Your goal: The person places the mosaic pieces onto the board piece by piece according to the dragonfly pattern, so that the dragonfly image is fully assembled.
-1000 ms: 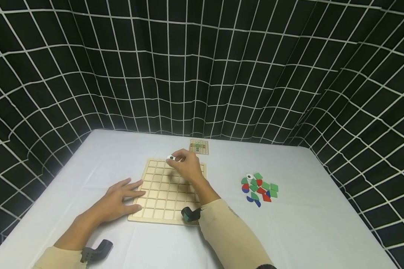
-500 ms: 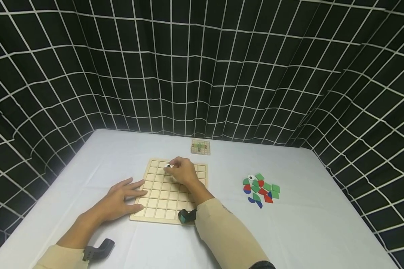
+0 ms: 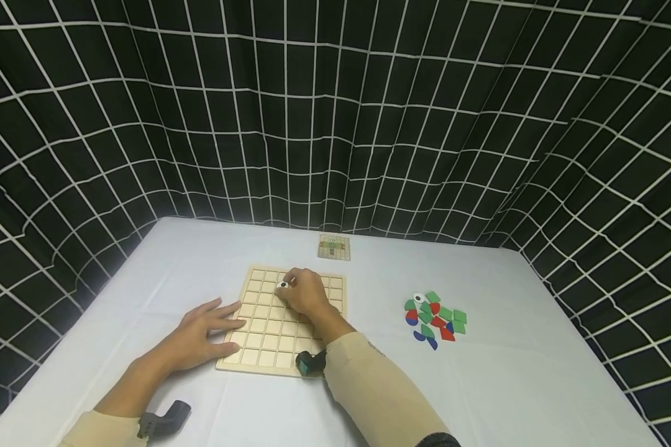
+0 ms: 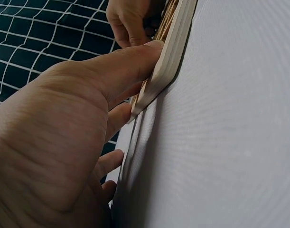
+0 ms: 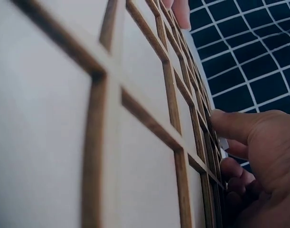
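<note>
The right hand point(image 3: 304, 293) pinches a white round piece point(image 3: 283, 285) over the wooden grid board point(image 3: 268, 338); the left hand point(image 3: 204, 332), fingers straight, rests on the board's edge.

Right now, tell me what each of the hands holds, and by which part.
The right hand pinches a small white piece by its edge. The left hand holds nothing; it rests on the wooden board's left edge.

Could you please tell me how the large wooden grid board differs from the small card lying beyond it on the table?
The wooden grid board is much larger than the small card. The board's cells are bare wood; the card shows a coloured picture. Both hands touch the board: left hand on its edge, right hand over it; the card lies untouched. Both are square, gridded and flat.
</note>
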Tool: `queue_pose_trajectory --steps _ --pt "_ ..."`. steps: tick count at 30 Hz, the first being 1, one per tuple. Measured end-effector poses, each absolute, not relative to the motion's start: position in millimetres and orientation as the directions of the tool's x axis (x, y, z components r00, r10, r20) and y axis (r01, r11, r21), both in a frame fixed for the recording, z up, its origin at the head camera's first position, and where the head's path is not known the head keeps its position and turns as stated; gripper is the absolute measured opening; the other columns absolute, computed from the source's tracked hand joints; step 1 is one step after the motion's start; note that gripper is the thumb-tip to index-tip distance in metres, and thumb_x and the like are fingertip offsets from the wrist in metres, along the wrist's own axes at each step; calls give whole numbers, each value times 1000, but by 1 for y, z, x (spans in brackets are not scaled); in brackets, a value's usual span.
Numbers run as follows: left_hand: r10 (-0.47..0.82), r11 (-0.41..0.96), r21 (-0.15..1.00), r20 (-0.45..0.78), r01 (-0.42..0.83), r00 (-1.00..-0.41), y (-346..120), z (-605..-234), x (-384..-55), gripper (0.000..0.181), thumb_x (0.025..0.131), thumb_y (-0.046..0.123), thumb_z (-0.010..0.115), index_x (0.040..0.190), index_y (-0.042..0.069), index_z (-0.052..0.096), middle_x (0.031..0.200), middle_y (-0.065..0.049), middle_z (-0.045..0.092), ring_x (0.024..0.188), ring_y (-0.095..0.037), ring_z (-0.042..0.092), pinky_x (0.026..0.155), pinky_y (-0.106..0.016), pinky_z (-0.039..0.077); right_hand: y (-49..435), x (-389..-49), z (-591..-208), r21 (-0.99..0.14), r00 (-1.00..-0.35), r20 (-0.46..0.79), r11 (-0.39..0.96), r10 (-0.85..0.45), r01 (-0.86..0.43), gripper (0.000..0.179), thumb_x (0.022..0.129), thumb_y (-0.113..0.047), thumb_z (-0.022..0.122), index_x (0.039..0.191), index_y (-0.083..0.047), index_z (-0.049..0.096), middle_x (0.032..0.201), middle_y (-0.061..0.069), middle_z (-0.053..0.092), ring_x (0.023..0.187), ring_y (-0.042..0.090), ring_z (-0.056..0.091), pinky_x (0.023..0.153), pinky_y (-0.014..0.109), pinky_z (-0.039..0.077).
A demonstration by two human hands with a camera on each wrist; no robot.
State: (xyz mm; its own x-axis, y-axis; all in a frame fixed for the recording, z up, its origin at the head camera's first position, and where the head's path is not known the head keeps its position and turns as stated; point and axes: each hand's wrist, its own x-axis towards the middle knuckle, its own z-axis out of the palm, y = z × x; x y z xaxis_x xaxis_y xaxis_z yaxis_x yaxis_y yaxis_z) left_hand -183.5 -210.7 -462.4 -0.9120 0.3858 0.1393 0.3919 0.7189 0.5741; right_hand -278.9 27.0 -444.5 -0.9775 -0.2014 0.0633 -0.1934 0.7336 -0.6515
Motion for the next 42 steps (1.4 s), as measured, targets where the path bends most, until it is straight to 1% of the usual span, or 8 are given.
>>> queue_pose_trajectory --steps 9,15,20,23,26,29,37,42 --pt "383 714 583 138 388 -913 -210 -461 -182 47 78 44 77 118 19 71 146 -2 45 138 -43 22 103 -70 11 25 -278 -447 -611 -980 59 769 -193 -188 31 85 -30 74 109 -10 71 84 -5 54 82 14 54 73 28 50" --pt "379 716 586 130 380 -916 -211 -462 -181 47 78 45 77 118 19 71 146 -2 45 138 -43 22 103 -70 11 26 -277 -448 -627 -977 48 755 -210 -193 32 86 -28 74 111 -9 70 86 -5 57 86 14 56 76 29 50" --pt "375 723 582 123 373 -919 -211 -463 -181 48 79 47 75 118 20 71 146 -1 45 138 -42 22 103 -71 11 30 -278 -443 -685 -970 33 701 -240 -197 33 87 -26 73 114 -8 69 88 -2 61 82 15 58 70 28 52" --pt "371 730 578 113 365 -922 -211 -462 -182 49 79 49 74 119 21 70 147 0 44 139 -42 21 102 -72 12 34 -278 -432 -728 -966 33 656 -256 -199 34 87 -26 72 115 -8 67 89 0 61 78 17 59 67 30 52" --pt "365 737 572 111 360 -924 -212 -460 -183 49 79 49 74 119 21 70 147 0 43 139 -42 20 101 -74 12 37 -278 -415 -737 -959 60 636 -276 -229 35 88 -28 71 117 -10 67 89 1 60 76 17 58 65 31 51" --pt "362 740 569 114 359 -925 -212 -459 -183 48 79 48 75 119 21 70 147 -1 44 139 -41 20 101 -73 12 41 -275 -394 -723 -950 106 633 -293 -276 36 88 -30 71 119 -10 67 89 1 58 76 17 56 63 30 50" --pt "359 717 603 110 349 -927 -211 -463 -183 48 78 49 76 117 22 71 146 1 45 139 -41 20 101 -74 11 63 -259 -358 -708 -921 215 597 -325 -377 33 87 -29 71 116 -14 69 85 -1 59 75 17 54 58 31 48" --pt "353 723 601 102 341 -930 -209 -461 -182 48 78 48 75 118 22 71 147 1 44 140 -40 19 101 -73 11 81 -247 -341 -695 -892 307 563 -332 -448 30 85 -26 73 112 -13 70 84 -2 59 77 18 52 63 33 46"
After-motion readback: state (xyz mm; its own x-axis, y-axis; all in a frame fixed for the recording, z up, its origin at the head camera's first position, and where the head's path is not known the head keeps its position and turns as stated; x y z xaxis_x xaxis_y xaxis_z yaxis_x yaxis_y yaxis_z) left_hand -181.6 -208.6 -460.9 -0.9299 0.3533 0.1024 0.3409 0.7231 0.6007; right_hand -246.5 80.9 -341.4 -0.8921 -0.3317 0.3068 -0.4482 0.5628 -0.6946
